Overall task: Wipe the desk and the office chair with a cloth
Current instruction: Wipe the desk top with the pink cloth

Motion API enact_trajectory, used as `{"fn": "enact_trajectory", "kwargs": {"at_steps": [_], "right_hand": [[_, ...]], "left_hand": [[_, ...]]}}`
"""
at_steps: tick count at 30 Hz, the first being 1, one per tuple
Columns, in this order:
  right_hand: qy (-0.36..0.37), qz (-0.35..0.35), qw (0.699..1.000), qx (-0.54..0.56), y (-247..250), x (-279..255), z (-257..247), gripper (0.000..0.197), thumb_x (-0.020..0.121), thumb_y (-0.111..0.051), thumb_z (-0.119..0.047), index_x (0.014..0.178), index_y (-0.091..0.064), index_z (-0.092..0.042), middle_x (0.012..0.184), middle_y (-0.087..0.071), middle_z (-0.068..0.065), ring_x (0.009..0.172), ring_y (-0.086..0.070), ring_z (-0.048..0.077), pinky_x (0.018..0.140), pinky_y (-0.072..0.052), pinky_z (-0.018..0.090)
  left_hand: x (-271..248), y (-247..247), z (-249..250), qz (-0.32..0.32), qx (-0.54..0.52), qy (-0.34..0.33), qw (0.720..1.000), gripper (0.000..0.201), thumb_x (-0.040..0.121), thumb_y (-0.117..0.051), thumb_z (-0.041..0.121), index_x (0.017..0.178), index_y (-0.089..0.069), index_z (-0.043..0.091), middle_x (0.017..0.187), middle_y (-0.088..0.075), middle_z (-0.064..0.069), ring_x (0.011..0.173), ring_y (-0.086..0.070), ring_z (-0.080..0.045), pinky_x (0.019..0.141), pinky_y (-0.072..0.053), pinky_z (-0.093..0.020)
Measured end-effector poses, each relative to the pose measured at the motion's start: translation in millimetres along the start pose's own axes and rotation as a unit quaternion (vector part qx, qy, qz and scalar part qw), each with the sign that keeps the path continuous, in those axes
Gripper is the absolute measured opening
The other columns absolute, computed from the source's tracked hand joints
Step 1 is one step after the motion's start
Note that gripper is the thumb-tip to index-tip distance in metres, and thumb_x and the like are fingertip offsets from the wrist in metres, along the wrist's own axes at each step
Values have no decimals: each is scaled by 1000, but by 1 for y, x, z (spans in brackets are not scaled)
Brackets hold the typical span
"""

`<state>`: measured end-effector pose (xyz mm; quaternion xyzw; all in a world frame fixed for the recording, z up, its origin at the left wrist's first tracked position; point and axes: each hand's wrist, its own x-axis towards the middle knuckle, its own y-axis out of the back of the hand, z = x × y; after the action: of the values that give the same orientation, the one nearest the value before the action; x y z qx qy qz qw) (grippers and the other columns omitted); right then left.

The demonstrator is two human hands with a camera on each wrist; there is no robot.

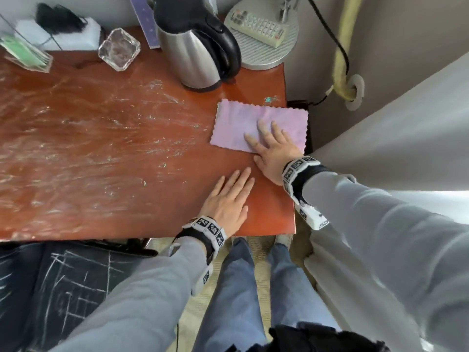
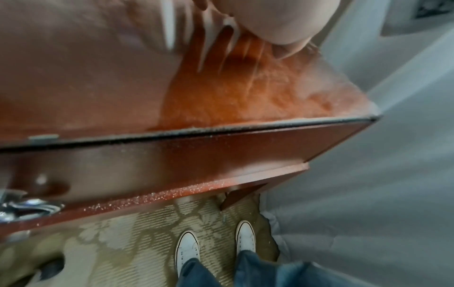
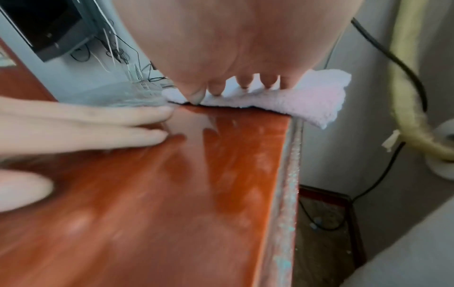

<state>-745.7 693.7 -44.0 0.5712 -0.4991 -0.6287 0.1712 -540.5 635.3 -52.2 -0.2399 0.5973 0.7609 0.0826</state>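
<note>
The pink cloth (image 1: pixel 260 128) is spread flat on the desk (image 1: pixel 101 148), right at its right edge, with one corner hanging a bit over the side. The right hand (image 1: pixel 272 153) is pressing down on it, fingers (image 1: pixel 261 128) straight and spread wide. The left hand (image 1: pixel 229 199) lies flat on bare wood just beside it, fingers straight too, holding nothing. A kettle (image 1: pixel 198 47) stands behind the cloth, and the chair (image 1: pixel 63 288) sits under the desk's front edge, streaked with white marks.

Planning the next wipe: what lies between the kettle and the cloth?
Bare desk, head view; kettle and cloth stand apart.
</note>
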Motion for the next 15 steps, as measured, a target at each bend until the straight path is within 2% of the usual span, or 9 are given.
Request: {"fn": "enact_trajectory", "kwargs": {"at_steps": [2,5,7,10,11,13,15], "right_hand": [[43,-11,999,-21,-7,-12,-11,58,105,-19,-42,154,11,-42,162,26,4,149,18,36,123,1,50],[115,-32,992,-49,-8,-21,0,57,106,-19,-41,155,10,-42,162,27,1,150,18,33,123,3,48],[92,-36,994,-39,5,-9,15,57,106,-20,-40,155,9,-41,162,25,-1,150,18,31,124,3,46],[5,-14,1000,21,19,9,9,59,105,-18,-46,157,7,-33,164,20,1,150,16,31,124,2,45],[17,-14,999,28,18,10,-4,62,105,-17,-49,158,6,-29,164,18,3,151,15,31,124,2,45],[97,-31,995,8,7,6,-30,65,104,-18,-53,158,5,-26,164,17,2,150,16,31,123,5,44],[158,-50,986,-12,1,2,-34,63,105,-17,-52,158,4,-28,164,18,0,150,18,29,122,8,43]], "left_hand": [[1,-2,2,-8,-14,48,999,72,103,-33,41,161,5,20,167,20,0,155,9,-18,126,-4,-44],[2,-5,6,-7,-30,63,998,73,104,-32,45,161,8,21,166,20,2,155,12,-17,126,0,-42],[3,-3,6,-4,-47,69,997,73,104,-32,45,160,10,24,164,26,7,154,15,-14,126,1,-41],[5,-4,6,-6,-51,72,996,73,104,-32,47,160,8,26,164,26,9,153,16,-12,126,2,-40],[6,-6,6,-9,-49,77,996,72,103,-31,49,161,4,24,166,20,6,154,14,-13,126,1,-41],[7,-5,8,-16,-33,87,996,71,100,-24,54,160,-14,19,169,-6,-2,156,2,-18,126,-2,-44],[8,0,10,-8,-16,90,996,70,97,-22,54,154,-31,17,161,-30,-6,153,-16,-23,124,-11,-43]]}}
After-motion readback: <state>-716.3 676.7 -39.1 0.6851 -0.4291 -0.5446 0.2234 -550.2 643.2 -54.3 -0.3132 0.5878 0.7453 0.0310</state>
